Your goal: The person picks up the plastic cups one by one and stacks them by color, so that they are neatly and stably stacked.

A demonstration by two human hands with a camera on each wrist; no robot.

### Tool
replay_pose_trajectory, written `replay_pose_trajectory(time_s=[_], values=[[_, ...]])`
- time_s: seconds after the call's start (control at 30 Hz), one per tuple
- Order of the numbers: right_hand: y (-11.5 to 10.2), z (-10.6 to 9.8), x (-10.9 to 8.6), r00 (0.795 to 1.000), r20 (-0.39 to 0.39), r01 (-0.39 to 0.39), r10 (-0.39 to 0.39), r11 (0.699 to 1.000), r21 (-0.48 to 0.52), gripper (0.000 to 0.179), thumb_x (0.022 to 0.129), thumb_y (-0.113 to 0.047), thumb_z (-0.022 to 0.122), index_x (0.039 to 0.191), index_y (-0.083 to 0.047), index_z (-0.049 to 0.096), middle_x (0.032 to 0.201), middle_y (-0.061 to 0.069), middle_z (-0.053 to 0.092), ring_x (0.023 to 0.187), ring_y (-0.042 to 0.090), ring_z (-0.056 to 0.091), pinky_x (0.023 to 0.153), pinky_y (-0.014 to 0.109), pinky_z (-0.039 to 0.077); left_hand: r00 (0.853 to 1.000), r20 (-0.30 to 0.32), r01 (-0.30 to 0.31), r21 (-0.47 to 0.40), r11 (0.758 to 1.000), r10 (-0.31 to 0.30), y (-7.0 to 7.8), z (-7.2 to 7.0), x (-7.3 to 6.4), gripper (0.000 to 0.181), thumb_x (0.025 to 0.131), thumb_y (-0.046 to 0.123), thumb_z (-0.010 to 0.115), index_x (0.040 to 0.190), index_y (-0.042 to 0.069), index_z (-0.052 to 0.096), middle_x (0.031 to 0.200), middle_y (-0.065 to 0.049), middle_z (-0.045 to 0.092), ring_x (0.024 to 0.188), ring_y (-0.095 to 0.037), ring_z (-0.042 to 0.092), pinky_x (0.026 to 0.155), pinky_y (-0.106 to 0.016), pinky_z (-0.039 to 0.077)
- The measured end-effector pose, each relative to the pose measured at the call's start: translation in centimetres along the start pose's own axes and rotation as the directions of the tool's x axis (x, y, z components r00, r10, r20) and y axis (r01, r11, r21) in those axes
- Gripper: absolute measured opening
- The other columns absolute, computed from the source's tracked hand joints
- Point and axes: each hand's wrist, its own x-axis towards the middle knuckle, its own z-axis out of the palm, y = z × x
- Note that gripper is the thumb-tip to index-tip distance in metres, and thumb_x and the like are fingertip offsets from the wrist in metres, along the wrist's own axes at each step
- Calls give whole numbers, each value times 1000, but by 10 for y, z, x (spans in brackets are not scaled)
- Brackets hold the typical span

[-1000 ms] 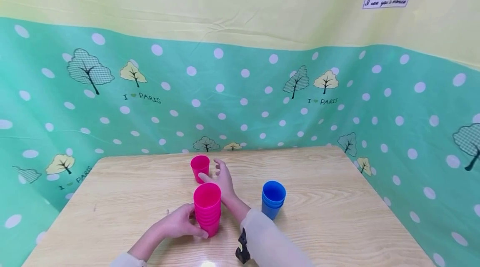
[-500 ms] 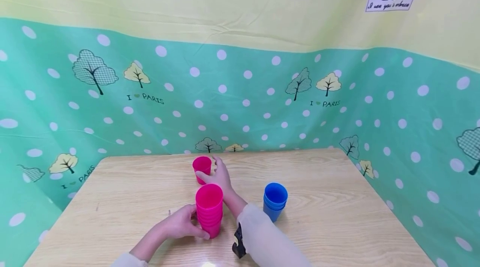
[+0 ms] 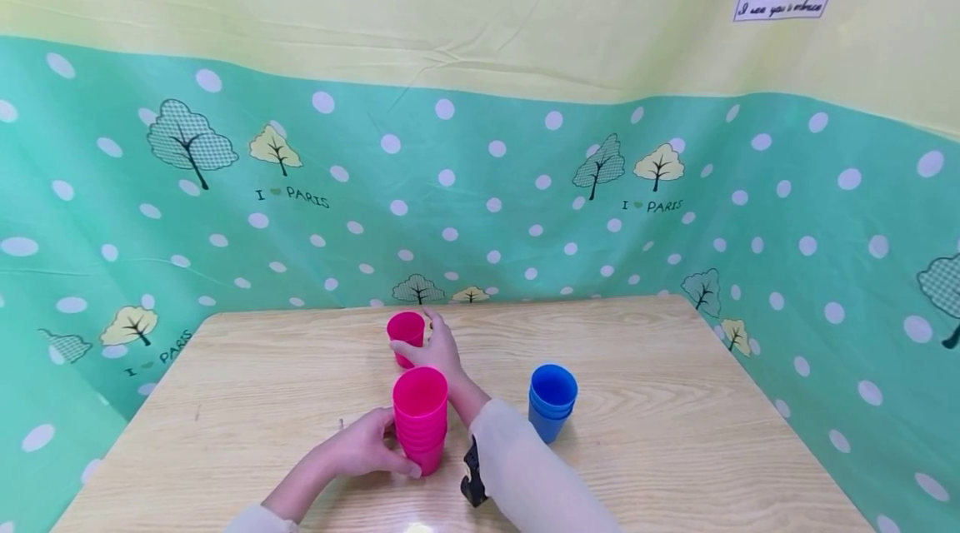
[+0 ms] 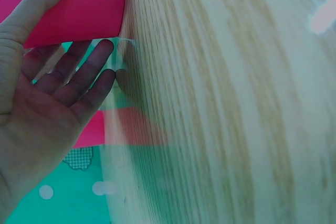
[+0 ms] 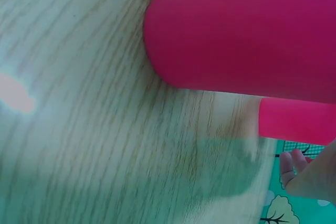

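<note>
A stack of nested pink cups point(image 3: 421, 420) stands upright on the near part of the table. My left hand point(image 3: 367, 443) holds its lower part, with the thumb along the near side and the fingers reaching behind, as the left wrist view point(image 4: 50, 93) also shows. Farther back stands another pink cup point(image 3: 406, 326). My right hand point(image 3: 441, 351) is at that cup's right side, thumb across its front and fingers spread out behind; whether it touches the cup is unclear. In the right wrist view the near stack point(image 5: 241, 35) fills the foreground, with the farther cup point(image 5: 296, 121) beyond.
Nested blue cups point(image 3: 551, 404) stand to the right, close to my right sleeve point(image 3: 525, 466). A black wrist mount point(image 3: 472, 479) sits by that sleeve. The wooden table point(image 3: 675, 433) ends at a green dotted curtain point(image 3: 480, 208).
My right hand has edged left around the far pink cup, its thumb coming farther across the front. The left hand keeps its hold on the near stack. The head view has shifted slightly.
</note>
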Motion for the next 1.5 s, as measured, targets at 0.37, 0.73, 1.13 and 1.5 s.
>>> replay_pose_trajectory(time_s=[0.37,0.73,1.13,1.5], values=[[11,5,6,1000,-3,-22,22,999,-26,74,78,-33,75,139,-11,38,129,8,52,111,25,54,90,41,49,1000,-3,2,0,1000,-2,0,1,-1,50,71,29,81,115,18,60,107,3,66,99,-2,57,88,-21,45],[6,0,2,999,-52,-3,2,1000,-23,65,81,-32,72,135,-11,43,125,10,54,107,26,55,86,39,51,1000,-9,9,25,1000,-9,0,1,0,49,71,30,81,113,19,60,105,5,66,99,-3,58,88,-21,45],[0,-4,2,999,-44,31,-31,999,6,59,83,-31,71,133,-13,45,113,7,57,96,19,53,78,30,49,1000,1,-5,12,1000,5,-1,0,1,48,71,30,81,113,20,60,106,5,66,100,-2,58,89,-21,45],[-10,-16,0,997,-73,27,-27,1000,-4,63,82,-33,71,134,-12,42,117,8,56,101,20,53,79,32,52,999,5,31,4,1000,-31,0,-1,-1,49,72,27,81,115,20,59,107,5,65,100,-3,57,89,-21,45]])
